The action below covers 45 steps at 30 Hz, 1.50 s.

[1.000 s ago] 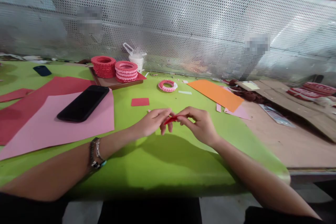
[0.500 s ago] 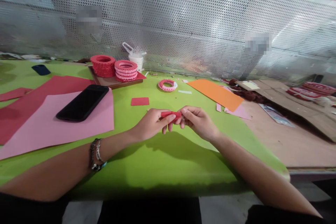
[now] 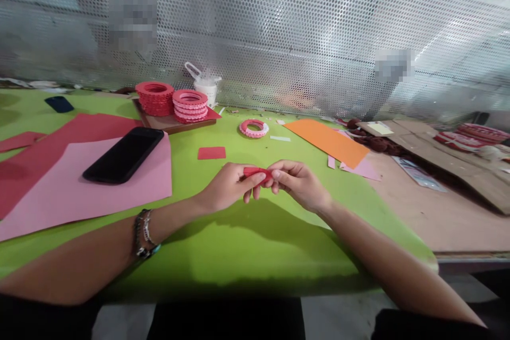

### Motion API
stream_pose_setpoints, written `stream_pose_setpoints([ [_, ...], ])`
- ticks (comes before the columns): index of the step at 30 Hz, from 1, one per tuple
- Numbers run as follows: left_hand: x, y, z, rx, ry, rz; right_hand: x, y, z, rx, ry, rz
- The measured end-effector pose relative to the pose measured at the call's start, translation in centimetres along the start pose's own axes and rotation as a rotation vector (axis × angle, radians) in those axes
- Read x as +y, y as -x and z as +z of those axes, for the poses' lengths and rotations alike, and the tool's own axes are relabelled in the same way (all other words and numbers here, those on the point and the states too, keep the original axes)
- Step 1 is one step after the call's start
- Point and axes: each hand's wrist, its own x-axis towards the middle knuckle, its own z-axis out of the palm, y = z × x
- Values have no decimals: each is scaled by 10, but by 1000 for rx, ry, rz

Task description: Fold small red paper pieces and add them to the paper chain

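Note:
A small folded red piece (image 3: 252, 171), paper or foam sheet by its look, is held between my two hands above the green table. My left hand (image 3: 228, 186) pinches its left part with the thumb on top. At its right end, the thumb and fingertips of my right hand (image 3: 299, 183) close on it, hiding that end. Beyond my hands a flat red rectangle (image 3: 211, 153) lies on the table. Farther back rests a red, pink and white ring (image 3: 254, 128) with a scalloped edge.
A black phone (image 3: 124, 155) lies on a pink sheet (image 3: 151, 175) at left. Stacked red rings (image 3: 154, 100) and pink rings (image 3: 190, 107) stand on a brown tray (image 3: 175, 128), near a white cup (image 3: 206, 90). An orange sheet (image 3: 329, 141) and cardboard (image 3: 442, 159) lie right; perforated metal (image 3: 255, 26) rises behind.
My right thumb has slid slightly left along the folded red piece, and the right end of the piece now shows narrower. Both hands keep their hold.

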Motion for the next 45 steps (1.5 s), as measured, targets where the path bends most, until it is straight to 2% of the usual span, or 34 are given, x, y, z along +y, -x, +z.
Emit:
stream_pose_setpoints([
  [9, -1, 0, 0, -12, -42, -29, -9, 2, 6, 58, 228, -22],
  [13, -1, -1, 1, 12, -41, -56, -9, 3, 8, 131, 367, -63],
  [18, -1, -3, 1, 70, 9, -81, -4, 7, 10, 230, 488, -188],
  [21, -3, -4, 0, 101, 74, -100, -2, 9, 12, 237, 557, -288],
  [24, -3, -5, -1, 87, 130, -121, -3, 10, 12, 227, 749, -434],
  [27, -2, -6, -1, 75, 168, -162, -5, 9, 10, 168, 1032, -643],
  [30, -2, -6, -1, 66, 176, -174, -7, 9, 4, 24, 1267, -802],
  [34, -4, -6, -2, 29, 189, -173, -10, 11, -1, -134, 1439, -860],
  [38, -6, -6, -4, -22, 155, -188, -14, 14, 1, -181, 1615, -908],
  [40, -5, -6, -5, -23, 102, -185, -15, 15, 2, -184, 1637, -939],
  [42, -3, -5, -6, -29, 52, -162, -13, 14, 3, -157, 1561, -922],
  [45, -1, -3, -5, -100, -25, -121, -11, 11, 5, -8, 1337, -773],
])
